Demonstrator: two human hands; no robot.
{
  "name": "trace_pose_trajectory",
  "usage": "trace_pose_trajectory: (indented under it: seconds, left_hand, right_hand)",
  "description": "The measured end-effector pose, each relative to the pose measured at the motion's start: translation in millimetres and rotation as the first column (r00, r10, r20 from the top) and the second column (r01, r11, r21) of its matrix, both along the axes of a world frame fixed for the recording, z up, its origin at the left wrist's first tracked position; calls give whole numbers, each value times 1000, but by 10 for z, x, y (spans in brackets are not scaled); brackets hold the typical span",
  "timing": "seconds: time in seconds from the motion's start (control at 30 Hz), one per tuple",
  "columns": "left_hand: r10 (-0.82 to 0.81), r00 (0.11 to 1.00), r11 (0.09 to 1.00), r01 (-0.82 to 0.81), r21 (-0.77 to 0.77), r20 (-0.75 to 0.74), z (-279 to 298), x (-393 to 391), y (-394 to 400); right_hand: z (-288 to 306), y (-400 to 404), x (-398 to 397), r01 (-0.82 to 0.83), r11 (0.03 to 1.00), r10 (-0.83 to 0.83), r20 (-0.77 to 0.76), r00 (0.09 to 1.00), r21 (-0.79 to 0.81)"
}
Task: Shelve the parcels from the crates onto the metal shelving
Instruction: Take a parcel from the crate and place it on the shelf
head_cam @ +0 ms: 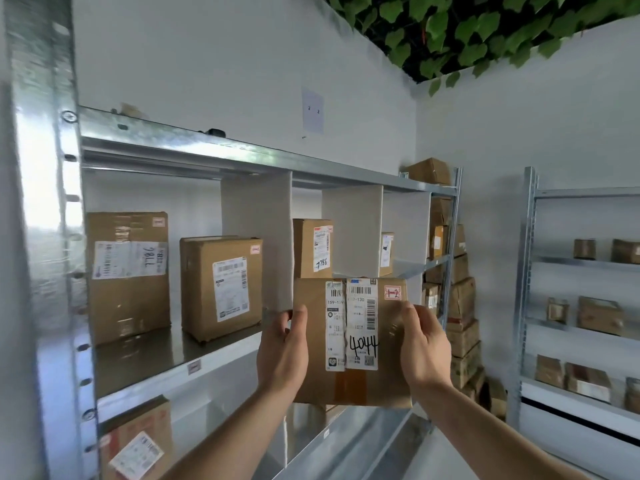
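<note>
Four brown cardboard parcels (221, 287) already on galvanised metal shelving (156, 370); left hand (282, 351) and right hand (424, 348) grip flat labelled cardboard parcel "4044" (318, 306), unshelved, before shelf's front edge; crates unseen.

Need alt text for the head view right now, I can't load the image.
Both hands, left hand and right hand, grip a flat cardboard parcel marked 4044 upright in front of the metal shelving. Other boxes stand between white dividers on the shelf behind it.

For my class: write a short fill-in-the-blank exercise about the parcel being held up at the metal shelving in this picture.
1. The held parcel has ____ handwritten on its label.
2. It is gripped by ____ hands, the left hand and the right hand.
3. Its red-bordered sticker reads ____.

Missing words: 4044; two; 1-2
</note>
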State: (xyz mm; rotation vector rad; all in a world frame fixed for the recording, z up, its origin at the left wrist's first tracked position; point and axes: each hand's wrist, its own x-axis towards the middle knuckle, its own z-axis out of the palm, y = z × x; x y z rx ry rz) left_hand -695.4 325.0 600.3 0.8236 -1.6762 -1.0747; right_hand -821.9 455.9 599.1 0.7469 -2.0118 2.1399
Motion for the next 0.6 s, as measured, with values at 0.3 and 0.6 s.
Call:
trace_pose_trajectory:
  seconds: [0.3, 0.6]
  left_hand:
    - [-121, 993, 993, 120, -17, -1, 47, -1243, -296]
    - [-249, 965, 963, 237, -128, -81, 296, -2432, -803]
  right_hand:
    - [75, -175, -1073, 108, 994, -108, -25, 994, -15]
    - [362, -630, -2092, 197, 978, -200, -46, 979, -62]
